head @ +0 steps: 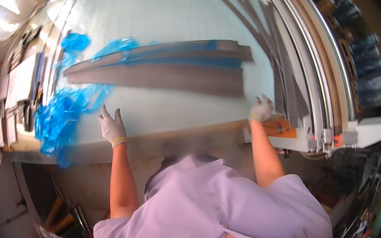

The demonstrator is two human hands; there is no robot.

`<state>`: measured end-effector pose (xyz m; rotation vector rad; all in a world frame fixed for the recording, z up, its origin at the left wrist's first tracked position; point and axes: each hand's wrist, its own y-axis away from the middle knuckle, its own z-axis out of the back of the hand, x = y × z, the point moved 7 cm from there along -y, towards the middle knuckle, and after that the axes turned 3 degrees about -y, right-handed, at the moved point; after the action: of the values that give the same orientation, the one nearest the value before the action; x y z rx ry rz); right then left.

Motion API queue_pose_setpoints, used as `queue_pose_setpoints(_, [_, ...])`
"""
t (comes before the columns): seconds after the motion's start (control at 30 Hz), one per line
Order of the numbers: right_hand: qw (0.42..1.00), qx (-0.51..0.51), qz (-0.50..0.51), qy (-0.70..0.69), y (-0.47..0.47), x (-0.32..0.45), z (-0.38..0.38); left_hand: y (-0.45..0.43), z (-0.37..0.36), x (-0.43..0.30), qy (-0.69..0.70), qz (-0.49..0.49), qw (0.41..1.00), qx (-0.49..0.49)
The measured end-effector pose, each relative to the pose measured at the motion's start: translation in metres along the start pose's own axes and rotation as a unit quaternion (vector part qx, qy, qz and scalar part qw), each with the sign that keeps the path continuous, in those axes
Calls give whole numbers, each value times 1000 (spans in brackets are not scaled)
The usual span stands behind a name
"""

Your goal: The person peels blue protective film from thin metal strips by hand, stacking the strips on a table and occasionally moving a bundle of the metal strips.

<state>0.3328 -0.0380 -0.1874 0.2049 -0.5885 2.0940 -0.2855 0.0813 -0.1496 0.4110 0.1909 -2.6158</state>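
Observation:
A long, folded piece of grey-brown sheet material [170, 76] lies across the pale table [175, 115], with blue plastic film [200, 60] running between its layers. My left hand [112, 126], in a knitted white glove, is spread near the table's front edge, below the sheet's left part and right of a crumpled heap of blue film [58, 118]. My right hand [261, 109], gloved too, has its fingers apart, just below the sheet's right end and beside narrow grey strips [281, 71]. Neither hand holds anything that shows.
Long metal and brown rollers [322, 47] of a machine run along the table's right side. An orange panel [280, 129] sits by my right wrist. Papers and tools [26, 108] lie at the left. Wrapped rolls [370, 70] are stacked beyond the rollers.

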Motion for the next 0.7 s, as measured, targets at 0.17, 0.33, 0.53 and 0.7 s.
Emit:
queue_pose_setpoints(0.17, [943,116,279,-137,-2,93,13,58,-29,-83,53,-254,966,15])
queue_pose_setpoints(0.33, [883,268,386,-5,-2,165,-8,102,-57,-132,61,-365,927,68])
queue_pose_setpoints(0.53, [843,330,411,111,-3,187,-30,112,-66,-145,55,-394,916,61])
queue_pose_setpoints(0.7, [845,302,427,114,3,185,-27,112,-66,-145,46,-382,920,72])
